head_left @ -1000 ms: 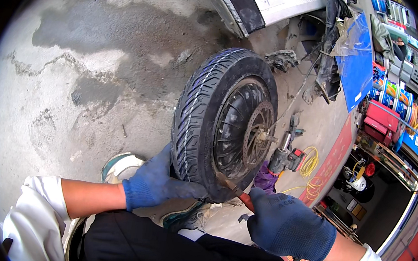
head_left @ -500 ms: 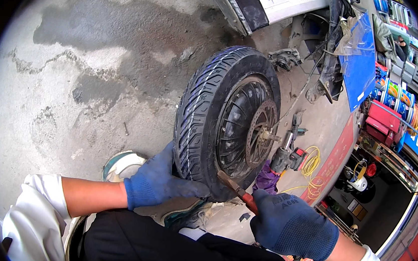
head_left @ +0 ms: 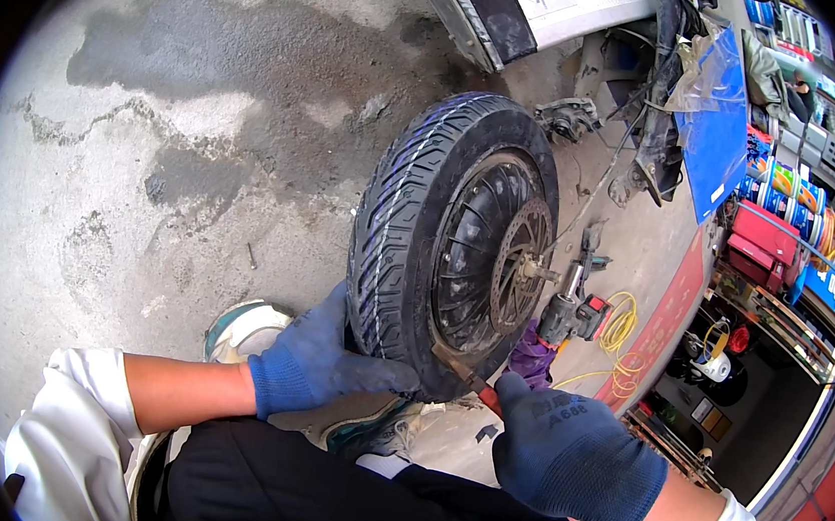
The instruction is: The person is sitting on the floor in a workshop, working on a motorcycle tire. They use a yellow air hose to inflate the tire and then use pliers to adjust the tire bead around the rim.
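A motor wheel with a black tyre (head_left: pixel 395 228), spoked hub and brake disc (head_left: pixel 520 275) stands upright before me, turned slightly to the right. My left hand (head_left: pixel 333 358), in a blue work glove, grips the tyre's lower left, its fingers along the bottom sidewall. In my gloved right hand (head_left: pixel 575 452) is a red-handled flat pry lever (head_left: pixel 462 367) with a brown, worn blade. The blade's tip touches the seam where tyre and rim meet, at the lower near side. My fist hides most of the handle.
To the wheel's right lie a cordless impact wrench (head_left: pixel 573 316), a purple cloth (head_left: pixel 531 357) and a coiled yellow hose (head_left: pixel 620 330). A partly dismantled vehicle's white panel (head_left: pixel 573 4) stands beyond. A red toolbox (head_left: pixel 763 242) and a blue board (head_left: pixel 717 129) are farther right.
My right hand has shifted a little left with the lever, and the blade tip sits slightly lower along the rim. The left hand and the wheel have barely moved.
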Motion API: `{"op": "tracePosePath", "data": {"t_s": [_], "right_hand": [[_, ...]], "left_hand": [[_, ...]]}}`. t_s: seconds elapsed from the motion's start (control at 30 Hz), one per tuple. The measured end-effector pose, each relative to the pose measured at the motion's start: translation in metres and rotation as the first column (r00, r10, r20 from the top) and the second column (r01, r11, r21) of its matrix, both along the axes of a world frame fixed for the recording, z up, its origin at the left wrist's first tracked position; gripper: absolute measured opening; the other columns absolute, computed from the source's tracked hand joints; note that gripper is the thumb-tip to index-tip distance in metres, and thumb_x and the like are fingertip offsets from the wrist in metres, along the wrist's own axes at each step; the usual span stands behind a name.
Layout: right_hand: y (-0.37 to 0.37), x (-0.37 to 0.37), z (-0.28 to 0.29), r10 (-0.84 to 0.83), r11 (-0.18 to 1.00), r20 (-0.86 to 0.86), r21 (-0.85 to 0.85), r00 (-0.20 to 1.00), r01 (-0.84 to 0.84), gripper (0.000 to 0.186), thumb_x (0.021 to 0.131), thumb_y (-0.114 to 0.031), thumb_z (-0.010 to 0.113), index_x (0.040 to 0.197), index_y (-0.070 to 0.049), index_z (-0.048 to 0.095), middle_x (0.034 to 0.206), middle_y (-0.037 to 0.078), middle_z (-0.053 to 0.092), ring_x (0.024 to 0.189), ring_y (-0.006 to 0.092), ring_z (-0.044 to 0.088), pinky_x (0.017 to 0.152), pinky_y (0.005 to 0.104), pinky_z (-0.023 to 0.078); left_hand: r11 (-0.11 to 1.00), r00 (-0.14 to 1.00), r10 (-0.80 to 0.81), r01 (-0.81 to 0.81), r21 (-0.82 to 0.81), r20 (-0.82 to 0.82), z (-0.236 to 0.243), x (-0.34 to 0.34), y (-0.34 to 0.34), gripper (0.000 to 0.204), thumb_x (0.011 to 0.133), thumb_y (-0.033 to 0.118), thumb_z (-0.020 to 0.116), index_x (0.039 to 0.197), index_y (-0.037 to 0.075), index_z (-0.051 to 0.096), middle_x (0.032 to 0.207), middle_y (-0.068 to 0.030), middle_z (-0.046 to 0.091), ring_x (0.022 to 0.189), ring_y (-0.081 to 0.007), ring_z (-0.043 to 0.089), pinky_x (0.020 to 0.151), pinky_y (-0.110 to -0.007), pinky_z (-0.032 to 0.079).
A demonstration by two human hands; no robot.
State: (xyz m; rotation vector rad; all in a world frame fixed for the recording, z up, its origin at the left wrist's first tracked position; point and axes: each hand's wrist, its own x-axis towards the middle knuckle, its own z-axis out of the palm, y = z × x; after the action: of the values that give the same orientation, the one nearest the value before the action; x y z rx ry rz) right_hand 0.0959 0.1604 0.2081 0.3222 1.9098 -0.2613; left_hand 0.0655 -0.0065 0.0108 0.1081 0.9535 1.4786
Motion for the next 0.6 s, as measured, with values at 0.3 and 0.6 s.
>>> {"op": "tracePosePath", "data": {"t_s": [0.3, 0.6], "right_hand": [[0.004, 0.003, 0.011, -0.063, 0.998, 0.034, -0.007, 0.997, 0.063, 0.032, 0.079, -0.008, 0.055, 0.106, 0.006, 0.048, 0.065, 0.022, 0.058, 0.066, 0.0385, 0.061, 0.06, 0.0449, 0.047], [-0.009, -0.005, 0.029, -0.146, 0.989, 0.24, 0.056, 0.96, 0.136, 0.035, 0.079, -0.012, 0.057, 0.109, 0.002, 0.048, 0.064, 0.02, 0.058, 0.064, 0.0378, 0.061, 0.058, 0.0458, 0.045]], "left_hand": [[0.998, 0.998, 0.05, -0.051, 0.028, 0.05, -0.006, 0.007, 0.002, 0.107, 0.064, 0.037, 0.087, 0.139, -0.006, 0.024, 0.132, -0.0181, 0.048, 0.122, -0.0232, 0.047, 0.106, -0.036, 0.037], [1.0, 1.0, -0.01, 0.01, -0.01, -0.013, -0.003, 0.001, -0.001, 0.099, 0.067, 0.024, 0.087, 0.14, -0.003, 0.027, 0.135, -0.0144, 0.047, 0.123, -0.0202, 0.047, 0.105, -0.036, 0.038]]}}
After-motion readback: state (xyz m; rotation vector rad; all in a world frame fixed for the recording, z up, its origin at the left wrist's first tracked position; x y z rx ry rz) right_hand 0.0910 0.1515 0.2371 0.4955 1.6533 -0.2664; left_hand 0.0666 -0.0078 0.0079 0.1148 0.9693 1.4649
